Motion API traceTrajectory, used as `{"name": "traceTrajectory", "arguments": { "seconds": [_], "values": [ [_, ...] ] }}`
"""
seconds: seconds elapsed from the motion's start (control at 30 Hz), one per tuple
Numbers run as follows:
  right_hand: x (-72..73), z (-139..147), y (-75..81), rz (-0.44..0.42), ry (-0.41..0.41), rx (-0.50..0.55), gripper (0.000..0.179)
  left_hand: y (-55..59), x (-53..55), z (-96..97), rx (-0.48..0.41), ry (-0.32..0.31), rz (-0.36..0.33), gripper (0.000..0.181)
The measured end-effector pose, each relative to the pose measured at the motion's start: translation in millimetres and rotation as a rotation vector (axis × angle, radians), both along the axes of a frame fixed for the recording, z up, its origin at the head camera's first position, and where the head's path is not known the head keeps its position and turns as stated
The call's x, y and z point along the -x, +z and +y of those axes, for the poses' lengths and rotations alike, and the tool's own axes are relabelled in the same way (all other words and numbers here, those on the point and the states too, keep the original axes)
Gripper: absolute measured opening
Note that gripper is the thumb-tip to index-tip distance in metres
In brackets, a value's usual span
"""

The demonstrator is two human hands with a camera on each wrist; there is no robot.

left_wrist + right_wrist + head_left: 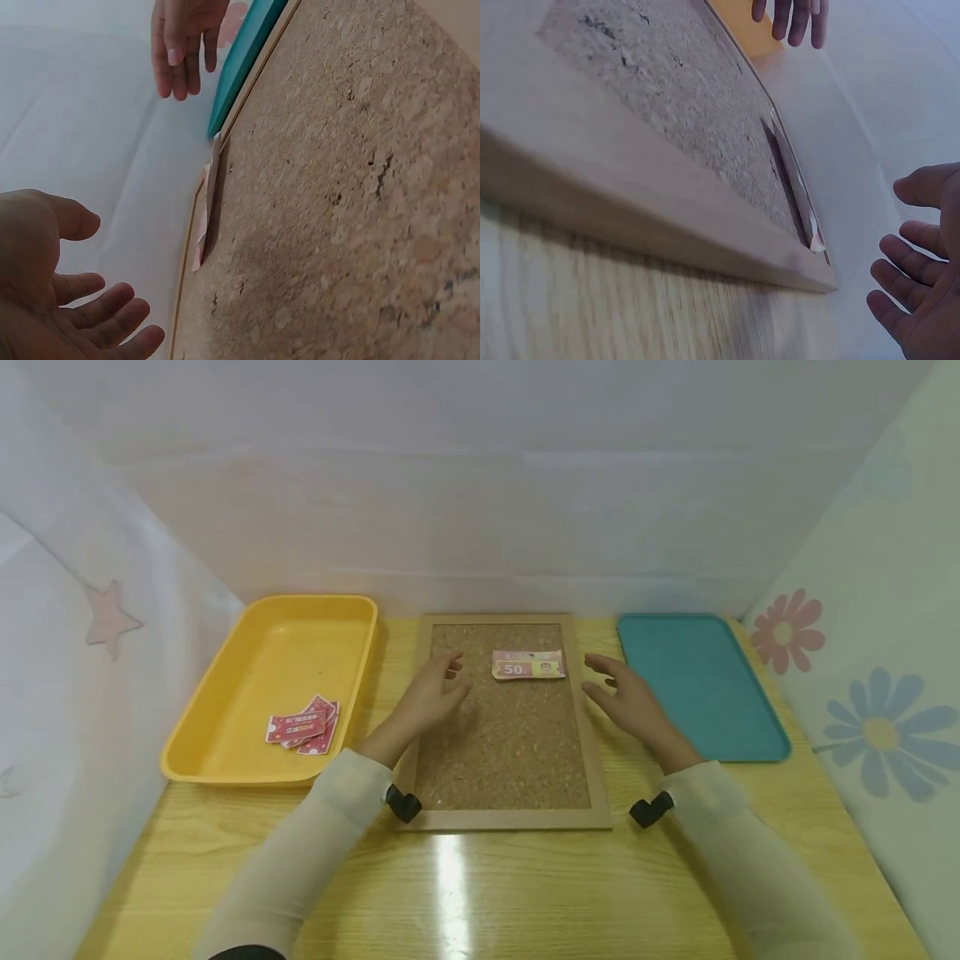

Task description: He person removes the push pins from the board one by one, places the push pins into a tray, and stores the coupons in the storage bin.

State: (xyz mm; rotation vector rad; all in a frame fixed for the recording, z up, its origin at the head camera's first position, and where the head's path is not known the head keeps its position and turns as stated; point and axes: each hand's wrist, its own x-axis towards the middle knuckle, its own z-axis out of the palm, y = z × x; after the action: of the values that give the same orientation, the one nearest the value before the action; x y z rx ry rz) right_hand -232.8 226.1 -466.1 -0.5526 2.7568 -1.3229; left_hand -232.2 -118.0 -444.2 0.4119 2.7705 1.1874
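Observation:
A pink and yellow paper coupon (528, 665) printed with "50" lies on the upper right part of a wood-framed cork board (510, 743). In the wrist views the coupon (207, 202) stands slightly off the cork along one edge. My left hand (435, 693) hovers over the board's left side, its fingers loosely bent and holding nothing. Just beyond the board's right frame is my right hand (626, 700), also holding nothing, with thumb and fingers apart. Both palms face inward, with the coupon between the hands.
To the left stands a yellow tray (300, 635) with several red coupons (300, 727) piled in its near right corner. A flat teal tray (701, 685) lies on the right. White cloth (480, 527) walls in the back and sides of the wooden table (525, 893).

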Motion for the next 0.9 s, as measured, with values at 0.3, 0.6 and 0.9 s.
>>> {"name": "traceTrajectory", "arguments": {
  "seconds": [0.3, 0.6, 0.9],
  "values": [
    [12.2, -19, 1.9, -0.025, -0.013, -0.005, 0.064, -13.6, 15.2, 6.7, -0.066, 0.040, -0.077, 0.057],
    [13.9, -35, 0.0, -0.077, -0.028, 0.050, 0.062, -36.4, 28.7, 15.1, -0.152, 0.051, -0.084, 0.054],
    [23.0, -47, -1.0, -0.036, -0.028, 0.078, 0.053, -36.7, 38.4, 31.4, -0.047, 0.107, -0.062, 0.056]
  ]
}}
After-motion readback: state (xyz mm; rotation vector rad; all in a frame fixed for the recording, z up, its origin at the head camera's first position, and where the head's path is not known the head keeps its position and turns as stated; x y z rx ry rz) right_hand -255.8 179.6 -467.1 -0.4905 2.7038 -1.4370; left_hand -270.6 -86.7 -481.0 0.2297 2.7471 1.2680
